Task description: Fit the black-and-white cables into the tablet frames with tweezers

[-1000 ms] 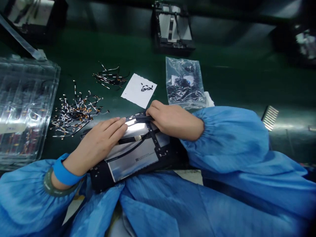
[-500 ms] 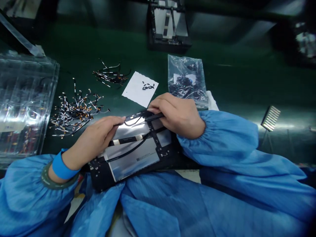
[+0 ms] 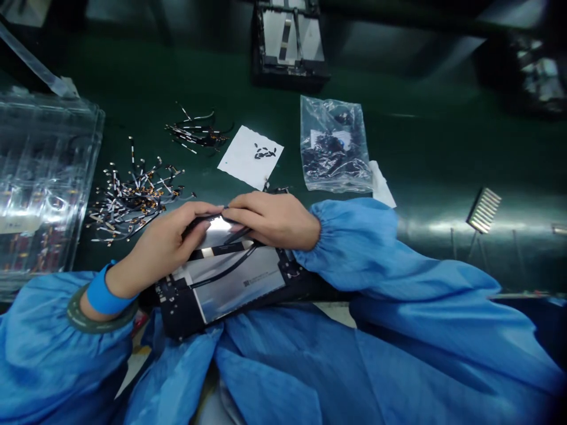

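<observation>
A flat black device frame (image 3: pixel 239 283) with silver panels and black cables lies tilted at the table's near edge, against the blue gown. My left hand (image 3: pixel 175 236) grips its upper left edge, thumb on the silver side. My right hand (image 3: pixel 274 219) reaches across the top edge, its fingertips touching the frame close to my left fingertips. A thin black strip shows under the right fingers; whether they pinch it or another small part is hidden. Just beyond the frame is a white paper square (image 3: pixel 250 158) bearing several small black pieces.
Loose flex cables lie in a large pile (image 3: pixel 133 200) and a smaller pile (image 3: pixel 197 131). Clear plastic trays (image 3: pixel 44 177) stand at the left. A clear bag of black parts (image 3: pixel 334 147) lies beyond my right hand. Stacked device frames (image 3: pixel 290 71) sit at the back.
My right hand has moved left along the frame's top edge, from the upper middle to beside my left fingertips. My left hand stays at the upper left edge.
</observation>
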Tool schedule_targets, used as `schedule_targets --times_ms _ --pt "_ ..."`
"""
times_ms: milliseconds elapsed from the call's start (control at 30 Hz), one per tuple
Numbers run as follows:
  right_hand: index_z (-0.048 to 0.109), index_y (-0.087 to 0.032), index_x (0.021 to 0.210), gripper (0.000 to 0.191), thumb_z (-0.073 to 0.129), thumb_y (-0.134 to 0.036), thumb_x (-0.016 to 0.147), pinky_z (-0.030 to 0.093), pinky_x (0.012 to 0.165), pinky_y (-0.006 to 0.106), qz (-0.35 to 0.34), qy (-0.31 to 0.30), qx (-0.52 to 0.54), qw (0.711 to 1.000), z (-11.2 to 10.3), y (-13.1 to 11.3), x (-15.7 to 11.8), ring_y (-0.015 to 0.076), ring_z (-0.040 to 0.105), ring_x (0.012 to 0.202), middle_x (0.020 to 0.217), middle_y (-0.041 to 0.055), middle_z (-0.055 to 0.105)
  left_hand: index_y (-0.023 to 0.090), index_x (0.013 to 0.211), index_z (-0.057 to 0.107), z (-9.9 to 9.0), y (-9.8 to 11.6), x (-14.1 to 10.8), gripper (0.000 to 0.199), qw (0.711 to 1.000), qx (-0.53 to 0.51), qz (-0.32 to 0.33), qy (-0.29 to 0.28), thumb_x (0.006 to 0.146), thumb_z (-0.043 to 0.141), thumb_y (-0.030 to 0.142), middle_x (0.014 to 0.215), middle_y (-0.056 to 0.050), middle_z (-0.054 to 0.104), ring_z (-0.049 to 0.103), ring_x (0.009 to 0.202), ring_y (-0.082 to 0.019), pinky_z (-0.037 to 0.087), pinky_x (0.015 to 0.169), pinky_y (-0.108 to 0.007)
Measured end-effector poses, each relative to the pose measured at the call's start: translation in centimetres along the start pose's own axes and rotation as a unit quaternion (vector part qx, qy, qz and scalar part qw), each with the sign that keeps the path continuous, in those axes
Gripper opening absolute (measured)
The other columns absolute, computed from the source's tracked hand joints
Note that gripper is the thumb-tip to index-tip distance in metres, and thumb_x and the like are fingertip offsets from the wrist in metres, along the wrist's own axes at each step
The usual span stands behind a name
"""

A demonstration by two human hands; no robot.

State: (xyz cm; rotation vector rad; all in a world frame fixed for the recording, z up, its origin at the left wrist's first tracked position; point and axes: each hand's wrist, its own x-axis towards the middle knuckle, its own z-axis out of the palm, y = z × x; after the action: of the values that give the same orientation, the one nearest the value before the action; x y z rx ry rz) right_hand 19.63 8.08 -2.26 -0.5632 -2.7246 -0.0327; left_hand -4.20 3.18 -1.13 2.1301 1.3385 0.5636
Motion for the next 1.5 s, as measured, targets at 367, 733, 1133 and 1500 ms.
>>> schedule_targets --times_ms 367,733,1133,1500 --pt "0.065 -0.014 0.109 0.044 0.022 -0.013 0.103 0.024 0.057 0.030 0.007 -0.081 -0.041 0.996 -0.4 -1.0 0.9 0.0148 0.054 0.078 0.094 0.0075 0.067 0.020 0.122 0.059 0.6 -0.4 -0.6 0.029 0.997 0.051 0.047 0.039 0.097 0.046 0.024 0.117 -0.005 0.071 0.068 0.103 -0.017 0.056 0.090 -0.029" --pt "0.066 -0.014 0.102 0.043 0.023 -0.013 0.102 0.017 0.052 0.032 -0.013 -0.068 -0.098 0.993 -0.9 -1.5 1.2 0.0143 0.045 0.070 0.081 0.0055 0.063 0.013 0.129 0.052 1.7 -0.2 -1.2 0.034 0.966 0.190 0.175 0.025 0.096 0.043 0.012 0.133 -0.014 0.061 0.056 0.126 -0.026 0.047 0.108 -0.043" --pt "0.066 -0.015 0.107 0.041 0.026 -0.016 0.102 0.029 0.057 0.029 0.038 -0.053 -0.028 0.997 -0.7 -1.2 0.6 0.0153 0.055 0.080 0.094 0.0069 0.068 0.019 0.123 0.053 1.3 -0.4 -1.2 0.027 0.991 0.092 0.076 0.053 0.097 0.045 0.020 0.123 -0.008 0.066 0.064 0.113 -0.020 0.054 0.097 -0.035" --pt "0.069 -0.015 0.107 0.029 0.042 -0.016 0.097 0.045 0.070 0.023 0.078 0.070 0.052 0.993 0.6 -0.8 -0.1 0.0133 0.063 0.084 0.094 0.0069 0.070 0.017 0.119 0.056 1.4 -0.2 -1.2 0.025 0.993 0.081 0.066 0.054 0.097 0.046 0.022 0.117 -0.008 0.068 0.066 0.107 -0.022 0.055 0.093 -0.035"
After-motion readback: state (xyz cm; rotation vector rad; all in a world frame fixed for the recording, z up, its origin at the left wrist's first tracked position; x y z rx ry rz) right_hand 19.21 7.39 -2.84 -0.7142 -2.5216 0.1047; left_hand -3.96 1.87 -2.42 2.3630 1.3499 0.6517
